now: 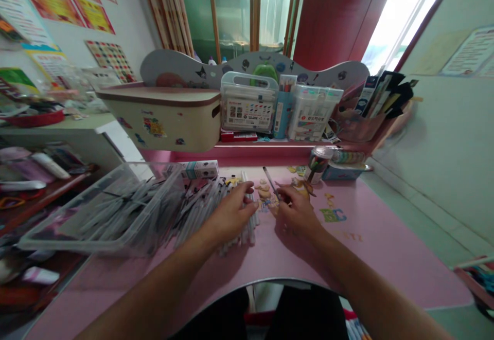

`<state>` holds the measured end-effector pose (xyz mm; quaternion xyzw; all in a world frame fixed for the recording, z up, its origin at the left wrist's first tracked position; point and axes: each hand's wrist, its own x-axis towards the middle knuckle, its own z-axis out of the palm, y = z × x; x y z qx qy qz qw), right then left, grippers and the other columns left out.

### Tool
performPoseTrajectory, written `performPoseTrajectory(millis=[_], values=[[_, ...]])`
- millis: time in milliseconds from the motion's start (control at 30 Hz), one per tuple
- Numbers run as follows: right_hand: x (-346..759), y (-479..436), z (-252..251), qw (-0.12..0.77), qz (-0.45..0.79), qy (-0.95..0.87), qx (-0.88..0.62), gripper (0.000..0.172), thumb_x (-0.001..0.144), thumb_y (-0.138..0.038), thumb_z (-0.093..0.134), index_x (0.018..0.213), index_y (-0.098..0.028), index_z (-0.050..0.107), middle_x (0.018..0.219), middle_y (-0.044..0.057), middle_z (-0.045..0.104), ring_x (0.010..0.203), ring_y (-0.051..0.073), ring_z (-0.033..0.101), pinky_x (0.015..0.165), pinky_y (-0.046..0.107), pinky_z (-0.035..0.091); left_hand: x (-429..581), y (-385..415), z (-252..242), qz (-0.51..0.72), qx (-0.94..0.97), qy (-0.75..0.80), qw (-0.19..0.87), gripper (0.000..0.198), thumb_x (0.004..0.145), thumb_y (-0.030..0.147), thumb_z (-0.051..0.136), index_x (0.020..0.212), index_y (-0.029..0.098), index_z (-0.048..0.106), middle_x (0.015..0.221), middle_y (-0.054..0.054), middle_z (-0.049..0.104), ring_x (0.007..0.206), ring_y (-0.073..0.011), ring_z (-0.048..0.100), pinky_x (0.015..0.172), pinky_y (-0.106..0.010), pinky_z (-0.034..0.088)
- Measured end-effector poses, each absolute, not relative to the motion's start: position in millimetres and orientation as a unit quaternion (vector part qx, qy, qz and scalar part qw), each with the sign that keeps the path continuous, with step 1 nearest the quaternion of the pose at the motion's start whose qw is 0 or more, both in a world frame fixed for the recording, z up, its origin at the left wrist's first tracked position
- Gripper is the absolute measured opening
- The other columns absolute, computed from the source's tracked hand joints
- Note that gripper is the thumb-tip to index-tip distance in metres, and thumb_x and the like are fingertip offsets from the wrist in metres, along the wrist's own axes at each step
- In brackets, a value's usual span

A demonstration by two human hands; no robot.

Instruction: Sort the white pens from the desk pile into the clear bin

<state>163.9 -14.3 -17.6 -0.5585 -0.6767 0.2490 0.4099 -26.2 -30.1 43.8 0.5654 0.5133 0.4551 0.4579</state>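
Room: pale walls with posters, a window behind, and a pink desk with a curved front edge (370, 263).

Rear shelf, left to right: one cream plastic bin with a brown lid and stickers (173, 124); one clear plastic marker case with a handle (249, 108); one blue cylindrical pencil holder (283, 113); one clear, white-labelled marker case (313, 113); one translucent pinkish container of pens and dark items (358, 125).

Desk, right rear: one clear round jar with a pale lid (318, 161), beside a blue rectangular box (343, 172).

Desk, left: one clear rectangular plastic tray (77, 246), holding many slim pens. Just right of it, on the desktop, a loose heap of slim, translucent, dark-tipped pens (198, 211), with a white and teal carton (200, 168) behind.

Left hand (233, 216): over the right side of the heap, thumb and forefinger apart; contact with the pens beneath cannot be told.

Right hand (300, 210): right of the heap, fingertips pinched on the lower end of one slim, clear pen with a dark tip (270, 180); the pen slants up and left, above printed cartoon figures on the desktop.
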Motion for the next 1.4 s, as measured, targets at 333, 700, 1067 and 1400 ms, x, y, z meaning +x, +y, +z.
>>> performPoseTrajectory(millis=[333, 700, 1067, 1400], values=[[153.8, -21.3, -19.9, 0.404, 0.551, -0.616, -0.391, 0.021, 0.079, -0.022, 0.051, 0.090, -0.020, 0.069, 0.082, 0.003, 0.061, 0.063, 0.014, 0.048, 0.055, 0.026, 0.036, -10.8, -16.2, 4.1, 0.494, 0.506, 0.431, 0.561, 0.022, 0.080, 0.038, 0.066, 0.089, 0.017, 0.067, 0.091, -0.006, 0.072, 0.075, -0.0163, 0.062, 0.066, -0.027, 0.047], [151.1, -25.9, -24.0, 0.390, 0.579, -0.623, -0.353, 0.032, 0.090, -0.049, 0.056, 0.083, -0.019, 0.065, 0.063, -0.003, 0.044, 0.054, 0.011, 0.035, 0.047, 0.024, 0.025, -16.7, -18.6, -2.8, 0.497, 0.546, 0.399, 0.544, 0.013, 0.085, 0.031, 0.064, 0.085, 0.018, 0.063, 0.076, -0.001, 0.062, 0.066, -0.0118, 0.056, 0.062, -0.023, 0.045], [146.4, -33.9, -22.0, 0.358, 0.709, -0.498, -0.347, 0.042, 0.081, -0.058, 0.065, 0.090, -0.017, 0.061, 0.047, -0.011, 0.034, 0.038, 0.006, 0.021, 0.036, 0.020, 0.013, -22.3, -18.4, 5.3, 0.506, 0.512, 0.316, 0.618, 0.019, 0.080, 0.033, 0.070, 0.080, 0.016, 0.060, 0.072, -0.002, 0.064, 0.060, -0.0116, 0.057, 0.061, -0.025, 0.047], [154.2, -22.4, -26.3, 0.475, 0.729, -0.370, -0.325, 0.030, 0.082, -0.046, 0.069, 0.090, -0.019, 0.062, 0.057, -0.010, 0.037, 0.038, 0.003, 0.021, 0.036, 0.018, 0.014, -29.9, -15.6, 9.9, 0.452, 0.442, 0.311, 0.710, 0.048, 0.078, 0.040, 0.071, 0.115, 0.023, 0.045, 0.060, 0.007, 0.058, 0.043, -0.0073, 0.043, 0.041, -0.016, 0.028]])
